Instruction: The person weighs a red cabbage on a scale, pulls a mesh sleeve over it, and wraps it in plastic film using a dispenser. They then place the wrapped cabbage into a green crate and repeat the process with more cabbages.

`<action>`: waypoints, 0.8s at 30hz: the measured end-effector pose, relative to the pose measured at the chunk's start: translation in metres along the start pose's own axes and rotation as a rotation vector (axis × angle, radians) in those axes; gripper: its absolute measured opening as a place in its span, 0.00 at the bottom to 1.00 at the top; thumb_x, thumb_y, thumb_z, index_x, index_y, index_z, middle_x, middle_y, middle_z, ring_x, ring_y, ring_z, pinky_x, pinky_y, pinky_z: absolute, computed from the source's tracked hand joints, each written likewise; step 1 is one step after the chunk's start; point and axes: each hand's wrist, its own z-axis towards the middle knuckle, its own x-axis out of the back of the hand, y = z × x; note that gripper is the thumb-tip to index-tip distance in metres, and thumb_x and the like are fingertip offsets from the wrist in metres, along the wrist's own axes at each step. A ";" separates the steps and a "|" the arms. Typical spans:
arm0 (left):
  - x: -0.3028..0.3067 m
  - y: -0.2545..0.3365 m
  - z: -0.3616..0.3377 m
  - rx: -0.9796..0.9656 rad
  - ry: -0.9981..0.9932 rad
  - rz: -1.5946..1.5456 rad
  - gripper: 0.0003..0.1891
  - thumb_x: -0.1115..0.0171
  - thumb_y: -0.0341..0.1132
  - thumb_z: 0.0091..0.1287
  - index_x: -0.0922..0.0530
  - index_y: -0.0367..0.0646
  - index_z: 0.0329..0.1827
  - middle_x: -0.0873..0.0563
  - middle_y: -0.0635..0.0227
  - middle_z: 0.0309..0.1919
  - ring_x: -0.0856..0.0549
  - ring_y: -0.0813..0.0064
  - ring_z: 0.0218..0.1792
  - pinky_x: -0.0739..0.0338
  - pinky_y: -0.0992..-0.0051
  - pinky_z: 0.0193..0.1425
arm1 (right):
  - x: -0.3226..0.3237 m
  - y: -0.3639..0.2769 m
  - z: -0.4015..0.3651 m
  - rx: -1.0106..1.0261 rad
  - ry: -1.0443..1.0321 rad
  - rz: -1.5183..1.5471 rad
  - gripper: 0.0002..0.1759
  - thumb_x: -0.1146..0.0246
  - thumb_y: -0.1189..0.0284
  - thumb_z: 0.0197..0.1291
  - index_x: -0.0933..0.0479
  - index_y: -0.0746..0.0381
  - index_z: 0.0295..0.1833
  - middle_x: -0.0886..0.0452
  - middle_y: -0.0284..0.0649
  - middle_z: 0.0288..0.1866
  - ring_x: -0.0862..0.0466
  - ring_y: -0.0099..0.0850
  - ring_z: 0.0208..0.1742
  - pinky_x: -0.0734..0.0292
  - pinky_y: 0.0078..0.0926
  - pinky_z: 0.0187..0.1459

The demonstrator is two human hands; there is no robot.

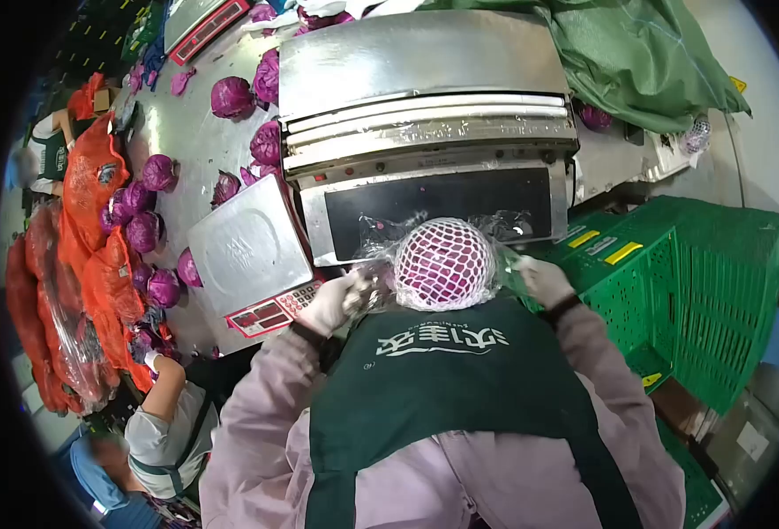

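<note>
A red cabbage in a white foam net point(444, 264) is directly in front of my apron, at the near edge of the wrapping machine point(434, 207). Clear plastic film point(374, 286) stretches out on both sides of it. My left hand point(332, 304), in a white glove, is closed on the film left of the cabbage, beside the scale's keypad. On the other side, my right hand point(544, 280), also gloved, grips the film's right end near a green crate. The fingertips of both hands are partly hidden by film and glare.
A scale point(253, 238) stands left of the machine. Loose red cabbages point(232, 97) and orange mesh sacks point(94, 212) lie farther left, where co-workers point(164, 423) stand. Green crates point(672, 282) are stacked at right, below a green cloth point(641, 62).
</note>
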 end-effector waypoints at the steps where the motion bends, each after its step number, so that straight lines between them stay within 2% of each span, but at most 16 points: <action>1: -0.008 -0.005 0.021 0.043 0.215 0.245 0.14 0.48 0.40 0.75 0.20 0.40 0.50 0.17 0.70 0.23 0.25 0.79 0.15 0.28 0.80 0.20 | -0.003 0.002 -0.010 -0.015 0.006 0.007 0.22 0.45 0.68 0.66 0.28 0.59 0.65 0.18 0.34 0.35 0.19 0.31 0.31 0.22 0.23 0.35; 2: -0.030 -0.006 0.043 0.040 0.181 0.404 0.15 0.48 0.41 0.75 0.20 0.41 0.52 0.14 0.65 0.31 0.19 0.76 0.24 0.23 0.76 0.28 | -0.015 -0.031 -0.012 -0.075 -0.190 -0.288 0.20 0.46 0.71 0.63 0.24 0.61 0.60 0.17 0.36 0.36 0.18 0.34 0.34 0.21 0.28 0.39; 3: -0.045 0.004 0.071 -0.022 0.162 0.592 0.16 0.48 0.43 0.74 0.20 0.43 0.53 0.12 0.61 0.39 0.13 0.72 0.33 0.17 0.72 0.36 | -0.042 -0.051 0.025 0.078 -0.221 -1.015 0.17 0.40 0.68 0.60 0.20 0.65 0.51 0.16 0.47 0.47 0.15 0.40 0.44 0.21 0.40 0.49; 4: -0.061 -0.014 0.080 -0.011 0.151 0.585 0.16 0.48 0.43 0.74 0.20 0.43 0.53 0.12 0.61 0.39 0.13 0.72 0.33 0.17 0.72 0.36 | -0.038 -0.039 0.014 -0.024 -0.258 -1.241 0.17 0.40 0.67 0.60 0.20 0.65 0.52 0.16 0.47 0.47 0.15 0.40 0.44 0.22 0.40 0.49; 6: -0.082 -0.017 0.088 0.106 -0.432 -0.090 0.19 0.59 0.41 0.77 0.22 0.41 0.58 0.17 0.60 0.53 0.21 0.66 0.54 0.30 0.66 0.60 | -0.027 -0.021 -0.001 -0.200 -0.346 -1.311 0.18 0.40 0.66 0.60 0.20 0.65 0.52 0.16 0.47 0.48 0.16 0.41 0.45 0.23 0.40 0.50; 7: -0.087 -0.018 0.086 0.168 -0.710 -0.435 0.22 0.64 0.39 0.78 0.22 0.41 0.60 0.19 0.59 0.60 0.25 0.63 0.64 0.36 0.64 0.72 | -0.025 -0.014 -0.008 -0.249 -0.378 -1.232 0.18 0.40 0.66 0.60 0.21 0.65 0.52 0.17 0.47 0.49 0.16 0.41 0.46 0.23 0.40 0.51; 8: -0.098 -0.015 0.080 0.017 -0.575 -0.405 0.22 0.64 0.37 0.78 0.22 0.40 0.59 0.19 0.60 0.59 0.24 0.65 0.63 0.34 0.68 0.71 | -0.022 -0.015 -0.016 -0.280 -0.382 -1.057 0.18 0.41 0.65 0.61 0.21 0.65 0.53 0.17 0.47 0.49 0.16 0.41 0.47 0.23 0.40 0.51; 10: -0.094 -0.009 0.095 -0.697 -0.152 0.908 0.16 0.50 0.37 0.73 0.20 0.43 0.56 0.16 0.60 0.52 0.16 0.65 0.48 0.22 0.67 0.53 | -0.029 -0.026 -0.027 -0.304 -0.398 -0.389 0.19 0.41 0.65 0.61 0.21 0.64 0.53 0.17 0.47 0.50 0.17 0.41 0.48 0.24 0.41 0.52; 11: -0.175 0.034 0.023 -0.621 -0.173 1.054 0.14 0.41 0.35 0.67 0.21 0.44 0.55 0.17 0.62 0.44 0.17 0.67 0.43 0.22 0.67 0.47 | -0.040 -0.045 -0.026 -0.298 -0.414 -0.078 0.19 0.41 0.64 0.61 0.21 0.64 0.53 0.18 0.47 0.50 0.17 0.41 0.48 0.24 0.41 0.53; 12: -0.207 0.051 0.009 -0.920 -0.152 1.260 0.15 0.36 0.33 0.63 0.21 0.43 0.53 0.20 0.63 0.39 0.19 0.67 0.43 0.24 0.66 0.49 | -0.052 -0.066 -0.026 -0.278 -0.441 0.146 0.20 0.41 0.64 0.61 0.21 0.64 0.53 0.18 0.47 0.51 0.18 0.41 0.49 0.25 0.41 0.53; 14: -0.256 0.072 0.000 -1.122 -0.564 1.307 0.16 0.42 0.36 0.72 0.23 0.34 0.56 0.19 0.58 0.53 0.22 0.70 0.56 0.28 0.69 0.63 | -0.066 -0.103 -0.023 -0.214 -0.462 0.436 0.20 0.41 0.63 0.61 0.22 0.64 0.54 0.18 0.47 0.52 0.19 0.42 0.50 0.25 0.41 0.54; 15: -0.276 0.070 -0.018 -0.359 -0.835 0.762 0.25 0.45 0.45 0.73 0.27 0.29 0.61 0.23 0.54 0.62 0.25 0.66 0.62 0.34 0.66 0.69 | -0.069 -0.118 -0.024 -0.177 -0.442 0.529 0.20 0.41 0.62 0.61 0.22 0.64 0.54 0.19 0.47 0.52 0.19 0.42 0.51 0.26 0.42 0.55; 16: -0.291 0.066 -0.027 -0.207 -0.908 0.736 0.34 0.49 0.52 0.72 0.32 0.25 0.65 0.26 0.52 0.65 0.27 0.65 0.66 0.36 0.66 0.72 | -0.070 -0.131 -0.023 -0.133 -0.433 0.613 0.21 0.41 0.62 0.62 0.22 0.64 0.54 0.19 0.47 0.52 0.19 0.42 0.51 0.26 0.42 0.55; 19: -0.312 0.061 -0.026 -0.233 -1.001 0.824 0.37 0.44 0.54 0.69 0.35 0.26 0.67 0.28 0.52 0.67 0.26 0.64 0.65 0.36 0.66 0.72 | -0.056 -0.156 -0.038 0.006 -0.316 0.789 0.22 0.41 0.60 0.62 0.23 0.64 0.55 0.20 0.47 0.54 0.20 0.43 0.53 0.27 0.42 0.57; 22: -0.328 0.047 -0.013 -0.222 -0.638 0.863 0.27 0.46 0.45 0.71 0.28 0.32 0.64 0.29 0.57 0.68 0.30 0.65 0.69 0.41 0.66 0.75 | -0.036 -0.164 -0.064 0.128 -0.171 0.916 0.23 0.42 0.59 0.62 0.23 0.63 0.56 0.21 0.48 0.55 0.21 0.43 0.55 0.28 0.43 0.58; 24: -0.339 0.037 -0.008 -0.327 -0.699 0.874 0.25 0.46 0.42 0.70 0.28 0.33 0.64 0.31 0.54 0.70 0.34 0.63 0.72 0.44 0.65 0.76 | -0.027 -0.165 -0.088 0.189 -0.080 0.949 0.23 0.42 0.58 0.63 0.23 0.63 0.56 0.21 0.48 0.56 0.22 0.43 0.56 0.29 0.43 0.60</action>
